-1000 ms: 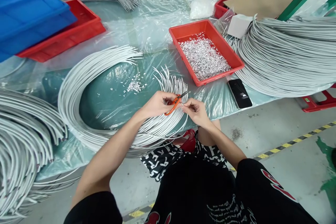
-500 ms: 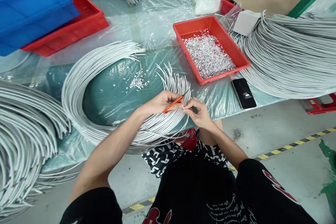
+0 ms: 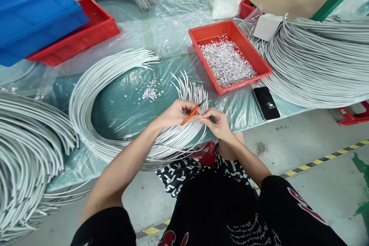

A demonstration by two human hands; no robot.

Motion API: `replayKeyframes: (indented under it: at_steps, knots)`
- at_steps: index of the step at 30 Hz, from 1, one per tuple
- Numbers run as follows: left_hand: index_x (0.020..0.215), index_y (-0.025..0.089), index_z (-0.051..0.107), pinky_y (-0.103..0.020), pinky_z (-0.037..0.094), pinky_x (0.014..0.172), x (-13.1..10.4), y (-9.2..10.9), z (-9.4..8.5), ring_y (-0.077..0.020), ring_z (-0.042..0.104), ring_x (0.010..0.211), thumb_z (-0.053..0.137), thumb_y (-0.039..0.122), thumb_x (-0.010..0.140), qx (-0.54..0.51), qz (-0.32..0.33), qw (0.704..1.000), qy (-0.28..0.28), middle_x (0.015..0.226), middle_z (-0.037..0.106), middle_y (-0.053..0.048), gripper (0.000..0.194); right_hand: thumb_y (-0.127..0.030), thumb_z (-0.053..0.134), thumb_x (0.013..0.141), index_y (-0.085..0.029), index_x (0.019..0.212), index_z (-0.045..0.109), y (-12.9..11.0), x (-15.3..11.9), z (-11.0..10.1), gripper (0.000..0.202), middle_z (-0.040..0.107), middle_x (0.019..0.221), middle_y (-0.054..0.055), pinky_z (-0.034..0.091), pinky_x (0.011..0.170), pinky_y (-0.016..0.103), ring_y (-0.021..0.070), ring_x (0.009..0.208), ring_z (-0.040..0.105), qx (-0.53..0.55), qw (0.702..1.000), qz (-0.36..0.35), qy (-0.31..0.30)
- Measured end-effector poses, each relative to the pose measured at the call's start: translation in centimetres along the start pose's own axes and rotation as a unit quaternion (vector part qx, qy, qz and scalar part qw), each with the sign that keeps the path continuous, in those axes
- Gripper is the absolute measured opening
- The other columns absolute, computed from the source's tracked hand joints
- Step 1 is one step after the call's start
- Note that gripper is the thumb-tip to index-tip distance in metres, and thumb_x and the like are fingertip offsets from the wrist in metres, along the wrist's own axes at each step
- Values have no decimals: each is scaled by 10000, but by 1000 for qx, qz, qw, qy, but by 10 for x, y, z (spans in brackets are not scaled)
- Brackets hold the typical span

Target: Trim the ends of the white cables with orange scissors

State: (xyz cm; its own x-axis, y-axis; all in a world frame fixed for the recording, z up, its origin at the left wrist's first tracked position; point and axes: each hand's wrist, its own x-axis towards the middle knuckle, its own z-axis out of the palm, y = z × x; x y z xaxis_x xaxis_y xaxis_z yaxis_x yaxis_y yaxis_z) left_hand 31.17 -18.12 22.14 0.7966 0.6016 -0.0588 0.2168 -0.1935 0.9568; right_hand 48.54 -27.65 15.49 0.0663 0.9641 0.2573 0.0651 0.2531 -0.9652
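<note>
My left hand (image 3: 180, 112) is closed around a slim orange-handled tool (image 3: 190, 114), whose thin dark tip points up and to the right. Its fingertips meet those of my right hand (image 3: 216, 123) over a tiny whitish piece (image 3: 201, 116), too small to make out clearly. My right thumb and forefinger are pinched there. Beneath both hands lies a curved bundle of light grey cables (image 3: 83, 103), its loose ends fanned out just beyond my fingers. Small silvery pieces (image 3: 150, 92) lie in a little heap inside the curve.
A red tray (image 3: 201, 59) of small shiny pieces stands beyond my right hand, with a phone (image 3: 266, 102) near the table edge. More cable bundles lie left (image 3: 29, 134) and right (image 3: 317, 65). Blue bins (image 3: 37, 19) and a red bin (image 3: 86, 34) occupy the back left.
The orange-handled tool has turned slightly in my left hand and shows a narrower side. Both hands stay pinched together in nearly the same place; the view has shifted a little.
</note>
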Motion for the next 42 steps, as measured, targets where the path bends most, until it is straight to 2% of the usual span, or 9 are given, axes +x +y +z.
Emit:
replayKeyframes:
  at_steps: [9, 19, 22, 26, 30, 34, 36, 39, 42]
  knots:
    - [769, 131, 732, -190, 394, 496, -2, 4, -3, -61, 476, 513, 837, 433, 710, 5, -9, 1000, 18, 602, 629, 3, 325, -407, 697, 907, -204, 826, 710, 0, 1, 1, 219, 688, 722, 16, 413, 654, 305, 154, 674, 555, 26, 999, 6, -18]
    - [728, 127, 711, -198, 401, 523, -2, 8, -10, -75, 493, 539, 815, 412, 711, 41, 6, 997, 69, 615, 630, -10, 304, -481, 676, 903, -210, 841, 715, -5, 2, 1, 281, 713, 726, 23, 465, 681, 324, 162, 679, 601, 39, 999, 28, -22]
    - [724, 125, 689, -210, 392, 531, -1, 5, -26, -78, 476, 537, 783, 424, 711, 68, 0, 987, 145, 629, 624, -12, 313, -476, 688, 891, -210, 857, 706, -3, 1, 1, 269, 714, 737, 23, 464, 668, 322, 157, 660, 602, 57, 998, 33, -18]
    - [696, 133, 629, -225, 338, 535, -6, -14, -67, -87, 429, 550, 695, 409, 725, 142, -45, 945, 290, 606, 548, 1, 285, -471, 691, 883, -219, 856, 705, -1, 2, -3, 254, 727, 835, 38, 467, 682, 322, 162, 707, 606, 50, 998, 33, -7]
    - [519, 168, 453, -257, 232, 533, -18, -34, -100, -85, 294, 557, 658, 320, 682, 279, -135, 894, 324, 514, 330, 35, 302, -415, 683, 896, -228, 858, 701, -10, -1, -2, 192, 698, 855, 39, 480, 729, 331, 179, 784, 610, 35, 999, 5, 38]
    - [507, 175, 420, -278, 212, 554, -23, -40, -109, -89, 246, 577, 621, 301, 686, 290, -174, 882, 327, 526, 286, 36, 298, -315, 641, 931, -242, 857, 698, -28, -34, 6, 119, 645, 834, 35, 480, 732, 338, 183, 793, 592, 6, 989, -23, 144]
    - [513, 177, 416, -280, 213, 561, -23, -40, -107, -94, 243, 588, 623, 298, 691, 290, -176, 879, 334, 529, 292, 34, 299, -308, 646, 927, -252, 885, 709, -32, -61, 12, 95, 630, 789, 32, 461, 658, 327, 176, 717, 562, 10, 989, -16, 144]
    - [525, 185, 404, -282, 218, 568, -22, -37, -103, -101, 242, 599, 633, 282, 703, 300, -165, 871, 351, 527, 288, 33, 306, -382, 643, 930, -244, 909, 696, -27, -102, 21, 149, 591, 703, 19, 416, 552, 311, 158, 594, 499, 38, 986, 87, 138]
    - [556, 177, 447, -276, 242, 584, -20, -34, -99, -105, 273, 610, 648, 265, 723, 295, -162, 866, 371, 544, 294, 31, 276, -474, 655, 910, -228, 934, 665, -11, -130, 34, 247, 483, 591, -30, 358, 493, 285, 130, 514, 419, 98, 964, 217, 114]
